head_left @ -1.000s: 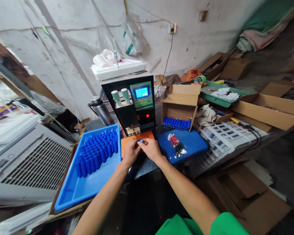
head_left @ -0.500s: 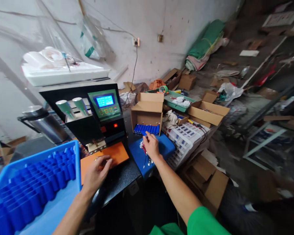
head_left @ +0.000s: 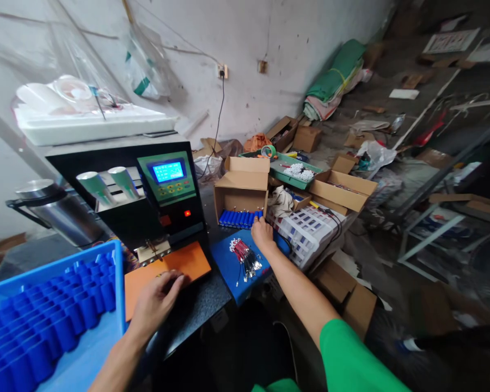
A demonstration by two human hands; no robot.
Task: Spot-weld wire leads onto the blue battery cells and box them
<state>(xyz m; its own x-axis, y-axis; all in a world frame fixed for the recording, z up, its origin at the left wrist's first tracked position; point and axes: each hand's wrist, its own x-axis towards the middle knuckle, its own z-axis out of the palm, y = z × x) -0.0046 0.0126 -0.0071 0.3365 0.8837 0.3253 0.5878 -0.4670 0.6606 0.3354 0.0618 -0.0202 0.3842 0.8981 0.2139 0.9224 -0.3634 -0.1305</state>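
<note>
My left hand (head_left: 157, 302) rests palm down on the near edge of the orange pad (head_left: 175, 267) in front of the black spot welder (head_left: 147, 207); its fingers lie loosely flat and hold nothing I can see. My right hand (head_left: 263, 235) reaches forward to the right end of a row of blue cells (head_left: 237, 218) lying in an open cardboard box (head_left: 242, 182). Its fingertips are pinched on the last blue cell there. A bundle of red wires (head_left: 245, 257) lies on a blue pad (head_left: 228, 272) just left of that wrist.
A blue tray (head_left: 114, 288) of upright blue cells stands at the near left. A steel kettle (head_left: 59, 215) sits left of the welder, with a white foam tray (head_left: 90, 122) on top. White plastic holders (head_left: 308, 231), a green tray (head_left: 288, 169) and open cartons lie to the right.
My hands were together over the orange pad with a small blue cell. The right hand carried it right, over the blue pad to the box. The view swung right.
</note>
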